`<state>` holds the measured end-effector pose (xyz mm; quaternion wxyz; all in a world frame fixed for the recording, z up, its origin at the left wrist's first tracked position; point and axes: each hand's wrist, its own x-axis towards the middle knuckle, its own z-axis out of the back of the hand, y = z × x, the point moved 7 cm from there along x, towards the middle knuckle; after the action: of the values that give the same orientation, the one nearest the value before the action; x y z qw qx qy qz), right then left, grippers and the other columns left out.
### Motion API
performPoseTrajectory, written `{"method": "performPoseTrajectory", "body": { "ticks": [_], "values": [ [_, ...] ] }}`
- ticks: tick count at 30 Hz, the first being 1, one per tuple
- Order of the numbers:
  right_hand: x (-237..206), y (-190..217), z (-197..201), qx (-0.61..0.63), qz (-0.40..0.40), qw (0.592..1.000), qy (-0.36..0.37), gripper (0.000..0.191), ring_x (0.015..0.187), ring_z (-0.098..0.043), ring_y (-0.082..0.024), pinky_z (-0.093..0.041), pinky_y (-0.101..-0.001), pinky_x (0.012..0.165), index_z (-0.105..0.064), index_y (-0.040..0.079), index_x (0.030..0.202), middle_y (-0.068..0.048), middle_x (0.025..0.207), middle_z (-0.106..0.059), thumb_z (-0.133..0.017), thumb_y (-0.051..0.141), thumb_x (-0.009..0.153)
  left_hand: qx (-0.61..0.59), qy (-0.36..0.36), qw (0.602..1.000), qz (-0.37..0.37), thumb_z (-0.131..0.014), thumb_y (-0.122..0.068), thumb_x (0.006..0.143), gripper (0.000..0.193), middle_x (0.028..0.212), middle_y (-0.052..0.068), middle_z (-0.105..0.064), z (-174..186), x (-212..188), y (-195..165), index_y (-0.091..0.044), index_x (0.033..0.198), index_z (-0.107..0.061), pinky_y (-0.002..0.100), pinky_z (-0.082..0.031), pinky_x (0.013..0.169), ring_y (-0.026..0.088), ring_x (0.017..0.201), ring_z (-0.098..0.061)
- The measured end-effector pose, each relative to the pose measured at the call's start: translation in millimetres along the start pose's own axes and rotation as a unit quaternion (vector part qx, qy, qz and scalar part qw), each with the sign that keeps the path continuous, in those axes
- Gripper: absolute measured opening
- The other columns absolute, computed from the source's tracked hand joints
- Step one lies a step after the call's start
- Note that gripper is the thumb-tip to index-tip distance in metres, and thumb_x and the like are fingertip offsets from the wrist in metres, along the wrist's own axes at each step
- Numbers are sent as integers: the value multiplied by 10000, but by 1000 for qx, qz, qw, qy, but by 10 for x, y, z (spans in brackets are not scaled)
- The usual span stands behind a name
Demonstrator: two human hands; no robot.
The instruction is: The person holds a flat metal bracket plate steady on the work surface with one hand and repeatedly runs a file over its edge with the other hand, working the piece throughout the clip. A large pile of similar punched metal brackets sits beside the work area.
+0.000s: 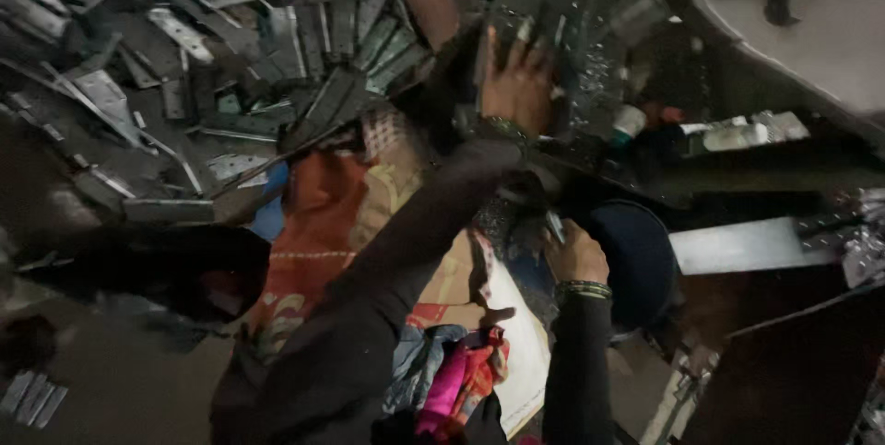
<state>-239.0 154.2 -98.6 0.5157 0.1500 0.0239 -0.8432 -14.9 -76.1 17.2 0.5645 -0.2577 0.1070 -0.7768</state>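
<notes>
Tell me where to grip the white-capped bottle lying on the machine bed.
Grip the white-capped bottle around its middle, coming from above. It lies on its side, cap pointing left, so the long rounded body faces up and looks unobstructed. The left hand is nearest; the right hand sits lower, on a small metal piece.

A small metalworking workshop, dim and crowded. A large heap of flat grey metal strips [184, 48] covers the floor at upper left (many look cut or punched alike). A dark machine bed [737, 168] carries perforated metal plates [590, 67]; loose strips [32, 397] lie on bare concrete.
</notes>
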Motion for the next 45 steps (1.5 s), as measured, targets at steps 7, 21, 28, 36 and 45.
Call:
{"method": "performPoseTrajectory", "body": {
  "ticks": [7,21,28,36,45],
  "values": [
    [-116,230,-295,-24,-59,998,-17,501,978,-722,-450,-579,-548,844,-767,95,1027,-256,1002,-743,-751,554,825,9,4,1000,-3,-602,-239,968,408,1499,61,-521,67,55,26,-145,1362,-638,712,43,1226,310,1512,-332],
    [-240,387,158,-33,-13,997,-72,425,930,-722,-440,-574,-551,789,-755,191,1117,-206,983,-753,-739,498,824,31,13,999,-23,-586,-308,987,495,1573,81,-475,-99,77,82,-124,1446,-582,711,79,1227,318,1539,-278],
    [-140,320,-58,-1,-3,1000,-2,512,983,-709,-437,-570,-533,834,-756,101,1049,-227,1011,-744,-767,559,819,21,-36,998,-44,-614,-306,908,534,1542,109,-489,-115,85,76,-84,1394,-626,695,75,1219,304,1523,-272],
    [-287,520,453,-6,-16,1000,-16,473,938,-704,-467,-558,-566,804,-759,121,1039,-249,965,-738,-720,547,837,53,-20,998,-33,-601,-357,920,532,1545,120,-496,84,96,-8,-62,1360,-650,682,74,1217,309,1526,-261],
    [-236,505,65,27,-2,999,-41,526,911,-707,-477,-569,-561,768,-753,61,964,-279,918,-723,-759,562,803,113,11,993,-40,-626,-321,852,562,1556,105,-484,177,55,-25,-106,1371,-638,685,81,1195,329,1515,-217]
  ]
}}
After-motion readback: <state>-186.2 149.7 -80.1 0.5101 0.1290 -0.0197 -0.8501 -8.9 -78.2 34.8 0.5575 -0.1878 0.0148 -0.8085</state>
